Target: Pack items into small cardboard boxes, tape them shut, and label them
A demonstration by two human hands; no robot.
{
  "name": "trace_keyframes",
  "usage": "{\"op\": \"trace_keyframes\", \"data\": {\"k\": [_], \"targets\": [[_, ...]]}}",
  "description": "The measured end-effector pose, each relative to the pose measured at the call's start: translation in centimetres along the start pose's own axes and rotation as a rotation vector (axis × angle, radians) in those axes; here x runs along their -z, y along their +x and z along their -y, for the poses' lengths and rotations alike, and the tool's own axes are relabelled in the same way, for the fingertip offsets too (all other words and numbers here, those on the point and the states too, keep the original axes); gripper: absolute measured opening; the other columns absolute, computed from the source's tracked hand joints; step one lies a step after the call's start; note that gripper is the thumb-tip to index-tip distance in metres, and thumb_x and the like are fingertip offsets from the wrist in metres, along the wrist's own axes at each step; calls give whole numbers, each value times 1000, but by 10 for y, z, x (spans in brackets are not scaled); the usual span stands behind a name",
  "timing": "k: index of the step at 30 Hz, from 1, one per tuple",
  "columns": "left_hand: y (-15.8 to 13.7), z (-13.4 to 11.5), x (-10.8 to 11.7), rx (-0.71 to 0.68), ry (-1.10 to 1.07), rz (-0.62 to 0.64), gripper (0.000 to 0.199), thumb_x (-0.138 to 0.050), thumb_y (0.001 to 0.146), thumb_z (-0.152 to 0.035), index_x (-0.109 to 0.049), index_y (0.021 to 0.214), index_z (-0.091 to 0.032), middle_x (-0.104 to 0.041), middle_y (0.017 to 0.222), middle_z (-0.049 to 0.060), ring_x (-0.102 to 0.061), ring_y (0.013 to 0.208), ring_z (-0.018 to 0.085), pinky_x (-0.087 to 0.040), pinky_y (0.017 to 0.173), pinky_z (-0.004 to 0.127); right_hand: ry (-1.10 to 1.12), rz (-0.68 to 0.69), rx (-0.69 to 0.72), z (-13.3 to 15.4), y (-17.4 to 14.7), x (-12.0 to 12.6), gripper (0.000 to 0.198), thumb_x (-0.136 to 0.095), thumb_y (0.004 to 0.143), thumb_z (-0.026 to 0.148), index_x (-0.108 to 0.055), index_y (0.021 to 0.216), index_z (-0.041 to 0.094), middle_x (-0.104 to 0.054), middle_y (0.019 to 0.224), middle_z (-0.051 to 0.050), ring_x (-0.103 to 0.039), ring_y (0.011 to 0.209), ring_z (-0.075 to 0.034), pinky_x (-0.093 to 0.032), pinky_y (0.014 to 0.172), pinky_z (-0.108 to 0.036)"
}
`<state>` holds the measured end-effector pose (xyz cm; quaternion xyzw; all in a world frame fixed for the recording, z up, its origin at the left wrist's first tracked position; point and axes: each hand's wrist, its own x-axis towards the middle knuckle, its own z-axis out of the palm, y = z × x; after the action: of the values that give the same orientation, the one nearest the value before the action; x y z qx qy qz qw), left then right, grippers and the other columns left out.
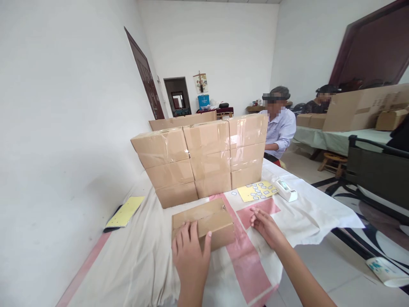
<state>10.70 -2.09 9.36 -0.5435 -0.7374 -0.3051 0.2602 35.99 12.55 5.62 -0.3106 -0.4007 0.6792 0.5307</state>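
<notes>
A closed cardboard box (204,213) lies on the cloth right before me. Across its top and near edge rests my left hand (190,245), fingers spread flat and thumb apart. My right hand (263,226) hovers over the pink stripe to the right of the box. Its thumb and fingertips are pressed together, and anything between them is too small to make out. Just beyond that hand lies a yellow sheet (246,194) with several small blue-edged white labels on it. One loose label (234,193) sits to its left. A white device (286,190) stands beside the sheet.
Behind the box rises a stack of taped cardboard boxes (207,157). A yellow pad (126,212) on a dark item lies by the left wall. One person (281,123) sits beyond the stack, another (319,102) at a far table. A chair (370,170) stands at right.
</notes>
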Motion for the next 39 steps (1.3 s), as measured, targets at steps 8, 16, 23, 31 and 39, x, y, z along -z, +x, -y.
{"op": "trace_keyframes", "data": {"k": [8, 16, 23, 31, 39], "targets": [[3, -25, 12, 127, -17, 24, 44, -53, 96, -46, -64, 125, -15, -65, 130, 17, -55, 125, 35, -39, 108, 49, -249, 93, 35, 57, 4, -90, 36, -80, 79, 45, -55, 74, 21, -68, 60, 0, -37, 37, -6, -18, 42, -24], [6, -40, 26, 197, 3, 143, 48, -47, 99, -47, -60, 129, -12, -61, 133, 19, -53, 128, 37, -39, 107, 52, -605, 252, -152, 62, 18, -145, 25, -69, 83, 32, -53, 69, 20, -72, 59, -3, -36, 33, -4, -19, 40, -19], [9, -35, 33, 166, -4, 222, 48, -48, 98, -44, -58, 134, -13, -58, 137, 21, -51, 130, 38, -40, 105, 53, -716, 342, -374, 73, 34, -149, 35, -73, 81, 31, -62, 54, 12, -68, 52, -4, -31, 30, -1, -14, 37, -17], [6, -34, 36, 157, -24, 262, 50, -50, 97, -44, -56, 135, -12, -59, 138, 19, -48, 135, 39, -38, 108, 54, -791, 242, -532, 77, 36, -170, 25, -77, 80, 18, -59, 63, 12, -69, 54, -6, -32, 31, -1, -20, 35, -18], [4, -29, 35, 122, -6, 294, 52, -53, 95, -42, -55, 138, -12, -57, 142, 18, -46, 137, 38, -37, 113, 53, -976, 75, -557, 72, 33, -197, 16, -61, 87, 4, -56, 75, 14, -70, 57, -5, -34, 34, -5, -25, 36, -22]]}}
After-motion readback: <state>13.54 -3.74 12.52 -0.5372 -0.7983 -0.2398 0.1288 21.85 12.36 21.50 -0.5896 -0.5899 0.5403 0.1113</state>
